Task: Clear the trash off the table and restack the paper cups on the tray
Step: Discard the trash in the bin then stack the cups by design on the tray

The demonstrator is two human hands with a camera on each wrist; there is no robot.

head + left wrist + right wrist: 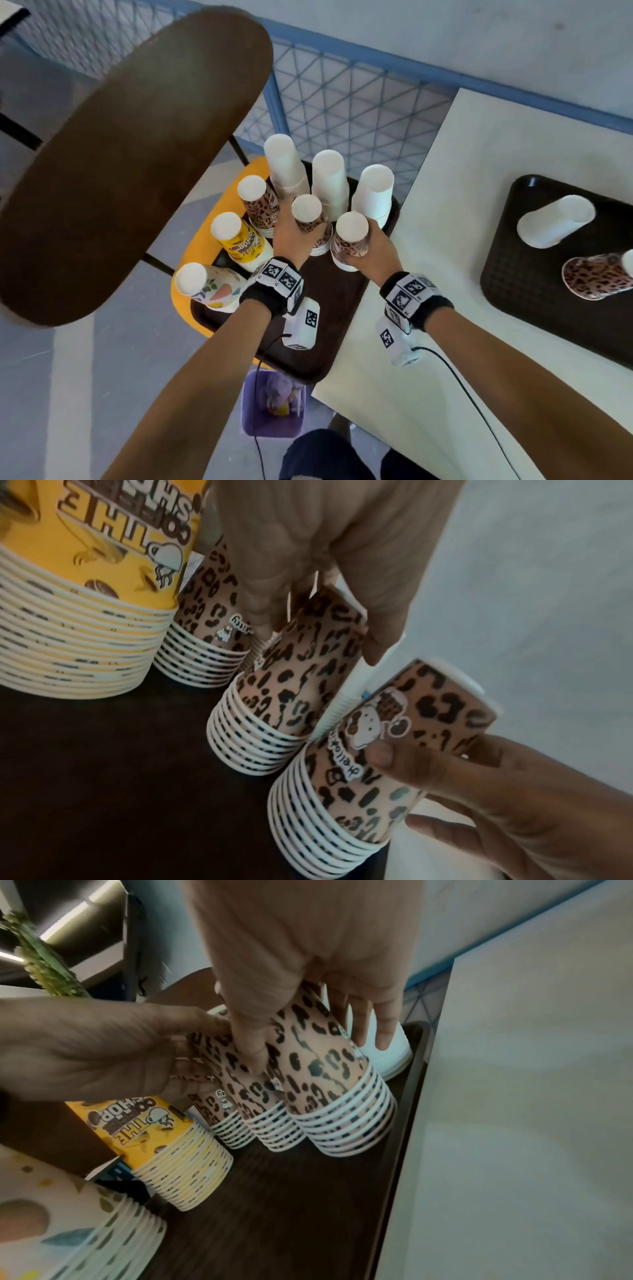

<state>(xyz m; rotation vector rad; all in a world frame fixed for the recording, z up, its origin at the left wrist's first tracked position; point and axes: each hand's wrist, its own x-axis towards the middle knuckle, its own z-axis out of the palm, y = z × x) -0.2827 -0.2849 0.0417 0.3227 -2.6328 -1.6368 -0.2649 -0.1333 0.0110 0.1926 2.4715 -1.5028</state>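
A brown tray (329, 308) carries several stacks of upturned paper cups. My left hand (294, 236) grips the middle leopard-print stack (307, 209), thumb and fingers curled round its upper cups (291, 696). My right hand (376, 250) grips a second leopard-print stack (351, 228) right beside it, near the tray's right edge; that stack (394, 750) leans a little. In the right wrist view my fingers (383, 1031) wrap this stack (335, 1091). A third leopard stack (260, 205), a yellow stack (239, 243) and a floral stack (209, 284) stand to the left.
Three white cup stacks (329, 181) fill the tray's far side. On the white table (445, 240), a second dark tray (513, 274) holds a white cup (555, 219) and a leopard cup (596, 277) on their sides. A purple bin (272, 404) with trash stands below; a brown round top (137, 154) looms left.
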